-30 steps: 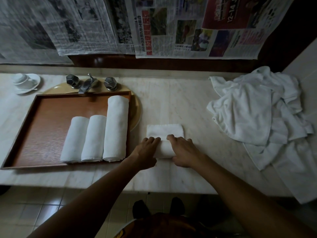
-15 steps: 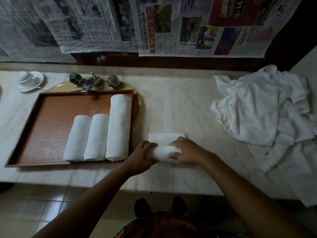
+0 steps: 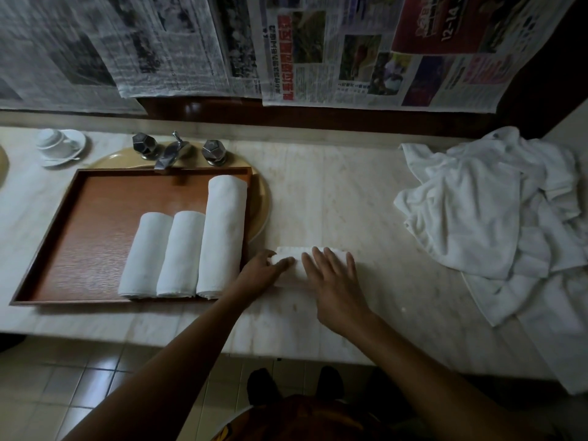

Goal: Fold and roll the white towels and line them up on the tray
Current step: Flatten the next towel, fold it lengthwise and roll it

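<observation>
At the marble counter point(image 3: 334, 198), head view, looking down.

Count:
- White towels rolled: four. Three on the tray point(image 3: 105, 218), one under my hands.
- Loose white towels: one crumpled pile point(image 3: 486, 218) at the far right of the counter; I cannot count the pieces in it.
- Tap point(image 3: 168, 152): one, with two faceted knobs point(image 3: 144, 144) point(image 3: 213, 151).
- Cup point(image 3: 52, 142): one, on a saucer point(image 3: 68, 152), back left.
- Newspaper sheets point(image 3: 350, 49): several, overlapping, hung on the wall behind.

Hands and the working towel:
- The fourth roll point(image 3: 296, 271) lies crosswise on the counter, just right of the tray's near right corner and off it.
- My right hand point(image 3: 334, 281) lies flat on the roll's right part, fingers straight and spread, pressing down, holding nothing.
- My left hand point(image 3: 264, 272) lies over the roll's left end, fingers stretched out along its top. The thumb is hidden, so I cannot tell whether it reaches under.
- A thin edge of towel shows beyond my fingertips on the far side.

Containers:
- The tray, brown wood with a raised rim, sits over a yellow basin point(image 3: 259, 205) below the tap.
- It holds two short rolls point(image 3: 144, 254) point(image 3: 181, 253) and one long roll point(image 3: 224, 237), side by side and touching, near ends roughly level at the front rim, the long one rightmost.
- The tray's left half is bare wood.
</observation>
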A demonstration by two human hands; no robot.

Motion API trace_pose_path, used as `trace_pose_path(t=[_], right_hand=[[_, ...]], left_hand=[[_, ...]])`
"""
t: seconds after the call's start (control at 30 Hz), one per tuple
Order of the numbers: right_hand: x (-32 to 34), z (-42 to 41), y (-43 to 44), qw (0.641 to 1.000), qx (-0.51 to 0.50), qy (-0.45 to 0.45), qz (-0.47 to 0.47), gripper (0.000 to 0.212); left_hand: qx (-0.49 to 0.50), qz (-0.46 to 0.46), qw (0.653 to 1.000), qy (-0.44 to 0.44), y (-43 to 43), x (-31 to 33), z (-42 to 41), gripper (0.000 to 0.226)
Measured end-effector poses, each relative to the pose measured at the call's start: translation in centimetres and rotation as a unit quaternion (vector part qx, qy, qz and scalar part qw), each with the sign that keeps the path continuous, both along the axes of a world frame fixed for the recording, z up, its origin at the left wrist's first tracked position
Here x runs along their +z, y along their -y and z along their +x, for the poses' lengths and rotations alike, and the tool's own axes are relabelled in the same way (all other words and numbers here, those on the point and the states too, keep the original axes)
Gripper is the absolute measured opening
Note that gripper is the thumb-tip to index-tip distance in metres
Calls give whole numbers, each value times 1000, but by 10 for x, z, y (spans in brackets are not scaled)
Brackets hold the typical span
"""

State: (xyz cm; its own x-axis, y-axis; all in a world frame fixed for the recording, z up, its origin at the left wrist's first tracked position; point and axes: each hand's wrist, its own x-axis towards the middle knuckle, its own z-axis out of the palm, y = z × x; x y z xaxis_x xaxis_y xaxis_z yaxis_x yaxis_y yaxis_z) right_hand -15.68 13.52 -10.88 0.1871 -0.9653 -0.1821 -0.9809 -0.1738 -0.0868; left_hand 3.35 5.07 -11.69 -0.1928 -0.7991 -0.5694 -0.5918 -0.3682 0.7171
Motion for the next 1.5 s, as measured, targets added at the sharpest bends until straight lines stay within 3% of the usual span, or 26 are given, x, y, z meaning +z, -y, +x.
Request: trace_pose_path(t=[0.07, 0.17, 0.2, 0.3, 0.47, 0.6, 0.67, 0.77, 0.9, 1.0, 1.03, 1.1, 1.17, 1.2, 1.27, 1.33, 1.5], right_hand=[[-3, -3, 14, 1000, 1, -6, 0, 109], [-2, -4, 41, 999, -7, -17, 30, 112], [-1, -4, 49, 999, -8, -22, 37, 112], [2, -5, 69, 998, -1, -42, 50, 107], [7, -8, 82, 997, -12, -30, 65, 77], [24, -5, 64, 1000, -4, 6, 11, 86], [33, 0, 55, 999, 8, 23, -34, 91], [48, 11, 45, 994, 12, 74, -85, 94], [74, 41, 38, 975, -45, 202, -77, 86], [88, 64, 42, 900, -209, 383, -24, 78], [92, 73, 45, 854, -275, 442, 11, 75], [100, 93, 51, 730, -369, 561, 129, 57], [105, 114, 55, 600, -379, 665, 231, 44], [108, 125, 58, 557, -375, 698, 249, 41], [111, 145, 66, 515, -379, 729, 242, 37], [112, 163, 76, 530, -370, 730, 220, 37], [103, 192, 103, 651, -321, 672, 147, 43]], left_hand=[[28, 6, 1000, 1, -3, -1, 0, 88], [76, 46, 995, -41, -5, 10, -4, 50], [92, 69, 991, -70, -4, 9, -6, 46], [173, 153, 958, -170, -4, 9, -12, 56], [265, 174, 913, -255, 0, 19, -18, 57], [257, 184, 886, -341, -2, 39, -11, 48], [227, 159, 894, -353, -2, 48, -4, 38], [167, 116, 923, -327, 0, 59, 16, 54], [132, 32, 946, -295, -3, 72, 60, 68], [160, 13, 929, -335, -5, 84, 101, 68], [170, 8, 922, -347, -5, 88, 114, 65], [178, -8, 915, -362, -5, 93, 138, 65], [177, -28, 911, -371, -6, 95, 159, 69], [175, -32, 910, -374, -6, 96, 167, 71], [177, -36, 905, -386, -7, 95, 182, 72], [191, -44, 898, -394, -7, 93, 195, 69], [268, -69, 888, -368, -6, 99, 207, 55]])
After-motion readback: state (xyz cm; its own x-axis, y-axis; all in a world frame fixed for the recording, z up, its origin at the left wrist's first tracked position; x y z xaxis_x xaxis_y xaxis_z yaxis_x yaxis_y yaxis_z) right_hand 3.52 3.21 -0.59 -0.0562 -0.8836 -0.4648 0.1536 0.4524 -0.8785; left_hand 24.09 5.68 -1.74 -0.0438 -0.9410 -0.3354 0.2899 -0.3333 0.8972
